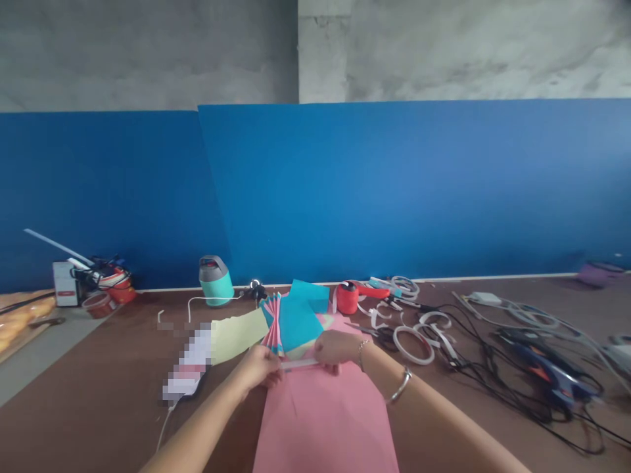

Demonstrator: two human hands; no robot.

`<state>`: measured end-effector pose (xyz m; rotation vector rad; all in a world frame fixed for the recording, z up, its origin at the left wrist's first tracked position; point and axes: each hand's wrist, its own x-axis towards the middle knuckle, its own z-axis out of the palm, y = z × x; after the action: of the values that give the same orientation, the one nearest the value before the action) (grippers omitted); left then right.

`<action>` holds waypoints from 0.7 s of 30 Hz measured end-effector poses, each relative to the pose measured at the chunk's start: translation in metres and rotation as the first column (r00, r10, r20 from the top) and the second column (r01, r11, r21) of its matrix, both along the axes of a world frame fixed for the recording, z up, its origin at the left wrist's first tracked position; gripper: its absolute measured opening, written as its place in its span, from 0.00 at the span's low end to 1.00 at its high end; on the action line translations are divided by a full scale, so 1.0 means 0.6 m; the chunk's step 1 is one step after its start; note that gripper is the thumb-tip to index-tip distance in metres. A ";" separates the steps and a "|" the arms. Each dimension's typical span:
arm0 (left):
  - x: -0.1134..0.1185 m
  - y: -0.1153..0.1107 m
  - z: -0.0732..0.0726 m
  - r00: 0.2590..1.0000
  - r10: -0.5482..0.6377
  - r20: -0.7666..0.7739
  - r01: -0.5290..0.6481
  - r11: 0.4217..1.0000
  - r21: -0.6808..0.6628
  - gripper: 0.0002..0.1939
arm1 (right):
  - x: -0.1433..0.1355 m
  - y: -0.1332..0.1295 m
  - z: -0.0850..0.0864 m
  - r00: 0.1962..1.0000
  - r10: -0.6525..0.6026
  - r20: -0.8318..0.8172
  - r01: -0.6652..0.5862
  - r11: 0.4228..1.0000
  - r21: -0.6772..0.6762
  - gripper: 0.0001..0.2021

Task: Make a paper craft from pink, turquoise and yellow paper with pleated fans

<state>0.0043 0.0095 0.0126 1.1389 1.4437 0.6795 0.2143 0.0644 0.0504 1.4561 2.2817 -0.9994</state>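
Observation:
A narrow white strip [302, 362], which looks like tape, stretches across the upper part of a pink sheet of paper [328, 420]. My left hand [262, 368] pinches the strip's left end. At the other end my right hand [335, 348] has its fingers closed on the strip, fingertips partly hidden. Just beyond my hands lie a pleated pink and blue paper piece [274, 323], a blue paper sheet [300, 322] and a pale yellow sheet [239, 336]. White tape rings [414, 360] rest right of my right hand, by scissors-like dark blades [367, 330].
A phone-like pixelated item [187, 369] with a white cable lies left. Behind stand a teal and grey container [217, 282] and a red object [348, 299]. Cables and a dark blue tool [547, 368] spread over the right side. A blue panel [345, 190] borders the brown table.

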 end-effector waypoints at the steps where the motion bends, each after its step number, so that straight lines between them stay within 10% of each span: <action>1: 0.001 0.000 -0.001 1.000 0.006 -0.003 -0.006 1.000 0.002 0.12 | 0.000 0.000 -0.003 1.000 0.009 0.002 -0.009 1.000 0.012 0.09; 21: 0.002 0.003 0.001 0.997 0.003 -0.083 -0.002 1.000 0.015 0.11 | -0.002 0.001 -0.013 0.996 0.073 0.048 -0.078 0.990 0.121 0.10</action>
<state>0.0056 0.0114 0.0134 1.1885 1.5126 0.6521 0.2134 0.0649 0.0428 1.4116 2.3851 -0.8107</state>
